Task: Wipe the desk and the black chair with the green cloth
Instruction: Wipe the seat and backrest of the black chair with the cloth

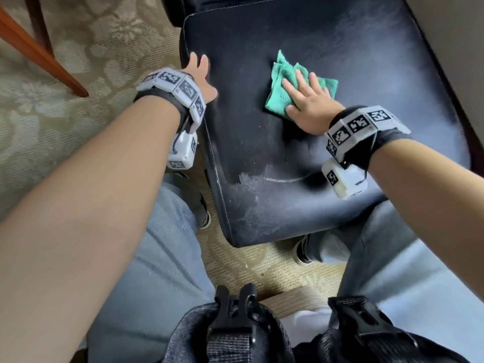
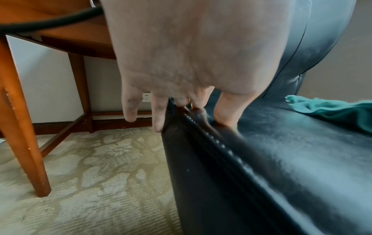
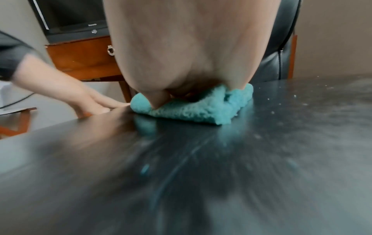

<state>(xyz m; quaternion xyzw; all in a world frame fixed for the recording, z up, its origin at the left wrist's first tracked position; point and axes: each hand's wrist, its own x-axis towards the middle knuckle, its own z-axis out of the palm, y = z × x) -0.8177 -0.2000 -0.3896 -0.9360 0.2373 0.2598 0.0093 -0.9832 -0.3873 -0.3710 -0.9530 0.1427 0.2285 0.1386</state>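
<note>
The patterned carpet (image 1: 65,61) spreads under everything, pale and flowered. On it stands the black chair (image 1: 327,61), the landmark here, its leather seat dusty grey along the front edge and toward the back right, with a curved wiped streak near the front. Beyond the chair's left side rises a wooden desk (image 2: 18,98), its legs planted on the carpet; a dark monitor (image 3: 70,17) sits on top of it, above a drawer with a ring pull. The person's legs in light jeans (image 1: 162,258) straddle the chair's front corner. The left hand (image 1: 201,74) grasps the seat's left edge, thumb on top and fingers (image 2: 159,114) curled down over the stitched side. The right hand (image 1: 306,100) lies flat, fingers straight, pressing on the green cloth (image 1: 277,87). The cloth is bunched in folds near the middle of the seat, touching the leather.
</note>
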